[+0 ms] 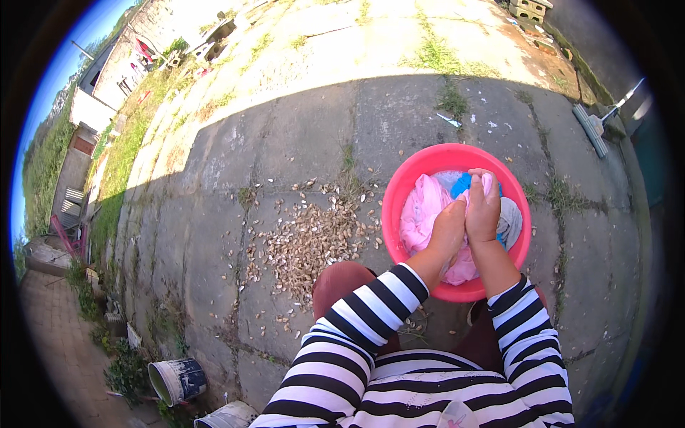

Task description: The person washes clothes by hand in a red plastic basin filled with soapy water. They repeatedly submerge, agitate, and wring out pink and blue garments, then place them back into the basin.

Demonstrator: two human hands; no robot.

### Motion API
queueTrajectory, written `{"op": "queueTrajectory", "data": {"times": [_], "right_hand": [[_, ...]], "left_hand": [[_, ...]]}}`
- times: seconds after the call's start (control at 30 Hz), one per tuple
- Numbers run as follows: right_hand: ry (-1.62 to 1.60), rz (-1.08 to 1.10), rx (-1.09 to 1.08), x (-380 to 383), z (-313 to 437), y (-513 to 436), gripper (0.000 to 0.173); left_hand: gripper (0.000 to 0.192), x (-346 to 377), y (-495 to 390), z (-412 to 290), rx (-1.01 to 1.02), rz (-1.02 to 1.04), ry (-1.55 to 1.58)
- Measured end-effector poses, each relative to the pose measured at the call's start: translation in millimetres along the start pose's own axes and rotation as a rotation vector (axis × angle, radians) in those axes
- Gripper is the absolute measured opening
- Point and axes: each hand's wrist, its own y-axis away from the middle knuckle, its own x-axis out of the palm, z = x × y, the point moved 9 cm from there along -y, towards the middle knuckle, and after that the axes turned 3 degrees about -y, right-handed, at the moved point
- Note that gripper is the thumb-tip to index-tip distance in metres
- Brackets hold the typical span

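Note:
A round pink-red plastic basin stands on the paving in front of me. In it lie pink cloth, a blue cloth, a grey cloth and some whitish, sudsy-looking water. Over the basin my left hand and my right hand are pressed together, palms facing, with pink cloth gripped between them. A bit of it shows at the right fingertips, and more hangs beneath the wrists.
Shells or husks are heaped on the concrete slabs left of the basin. A squeegee-like mop leans near the wall at right. Two worn buckets lie at lower left. Concrete blocks sit at the upper right.

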Motion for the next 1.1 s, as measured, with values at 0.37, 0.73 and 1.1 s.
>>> {"op": "queueTrajectory", "data": {"times": [0.37, 0.73, 1.1], "right_hand": [[0.033, 0.037, 0.02, 0.4, -4.9, -15.4, 0.012], [0.066, 0.03, -0.073, 2.8, -9.1, -3.8, 0.014], [0.049, 0.104, -0.173, 13.6, 28.4, -1.1, 0.012]], "left_hand": [[0.032, 12.3, 0.1, 3.5, 0.088, 0.069, -0.065], [0.031, -2.5, 4.0, 4.1, 0.015, -0.076, 0.043], [0.034, -12.0, -1.2, 14.2, 0.002, -0.059, 0.083]]}}
